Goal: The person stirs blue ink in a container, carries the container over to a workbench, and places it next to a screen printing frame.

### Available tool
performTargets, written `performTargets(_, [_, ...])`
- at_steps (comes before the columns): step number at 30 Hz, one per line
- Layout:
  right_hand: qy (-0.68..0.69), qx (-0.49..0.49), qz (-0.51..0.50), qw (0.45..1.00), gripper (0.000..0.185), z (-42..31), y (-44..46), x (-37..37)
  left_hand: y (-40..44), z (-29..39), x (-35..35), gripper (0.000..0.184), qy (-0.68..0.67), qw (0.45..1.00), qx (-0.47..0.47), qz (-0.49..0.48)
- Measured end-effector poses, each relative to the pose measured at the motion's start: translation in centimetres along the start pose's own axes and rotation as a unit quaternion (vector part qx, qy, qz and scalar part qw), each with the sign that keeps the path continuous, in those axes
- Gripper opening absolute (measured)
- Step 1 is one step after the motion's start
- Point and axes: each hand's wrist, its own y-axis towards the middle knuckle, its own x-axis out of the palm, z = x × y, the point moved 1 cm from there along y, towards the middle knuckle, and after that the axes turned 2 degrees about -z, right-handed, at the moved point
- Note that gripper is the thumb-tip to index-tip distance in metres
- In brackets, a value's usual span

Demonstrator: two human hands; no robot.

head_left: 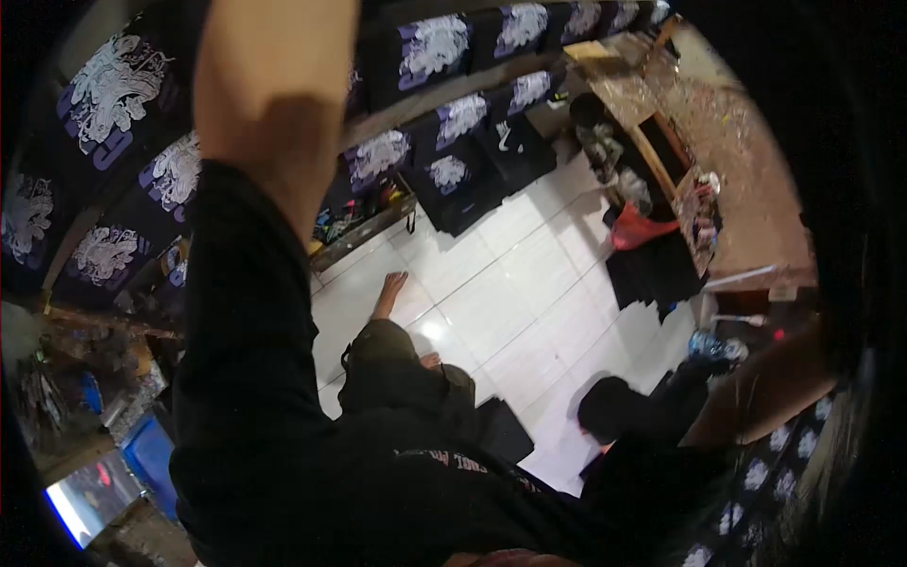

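Observation:
Neither of my hands shows. My left forearm (pixel 274 85) rises past the top edge, bare below a black sleeve, and its hand is out of frame. At the right, my other forearm (pixel 765 387) reaches toward the dark rim of the lens, where its hand cannot be seen. Black shirts with white and purple prints (pixel 435 47) lie in rows along the upper left. Below them rests a black shirt with a small white print (pixel 449 173), beside another with a white logo (pixel 505 140).
A person in a black cap (pixel 614 408) is low at the lower right. My bare foot (pixel 389 291) is on white floor tiles (pixel 510 274). A cluttered wooden bench (pixel 661 156) holds a red bag (pixel 642 227). A lit screen (pixel 93 496) and blue container (pixel 151 463) stand lower left.

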Motion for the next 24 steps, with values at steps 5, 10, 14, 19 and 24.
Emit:
performTargets(5, [0.073, 0.180, 0.004, 0.981, 0.039, 6.9, -8.4, -7.0, -11.2, -2.7, 7.1, 0.054, -0.275, 0.937, -0.201, -0.075])
performTargets(10, [0.183, 0.585, -0.132, 0.779, 0.040, 16.8, -22.6, -5.8, -32.4, -10.6, 14.2, 0.064, -0.358, 0.742, -0.551, -0.135])
performTargets(14, [0.039, 0.691, -0.324, 0.645, 0.037, 26.3, -39.8, -0.9, -53.5, -17.4, 18.2, 0.046, -0.306, 0.480, -0.795, -0.209])
performTargets(19, [0.228, 0.733, -0.350, 0.538, 0.037, 38.5, -51.5, 6.1, -70.6, -26.9, 19.1, 0.028, -0.188, 0.430, -0.808, -0.356])
performTargets(24, [0.215, 0.754, -0.363, 0.503, 0.037, 42.4, -39.8, 18.6, -62.9, -35.2, 16.8, 0.040, -0.257, 0.404, -0.851, -0.215])
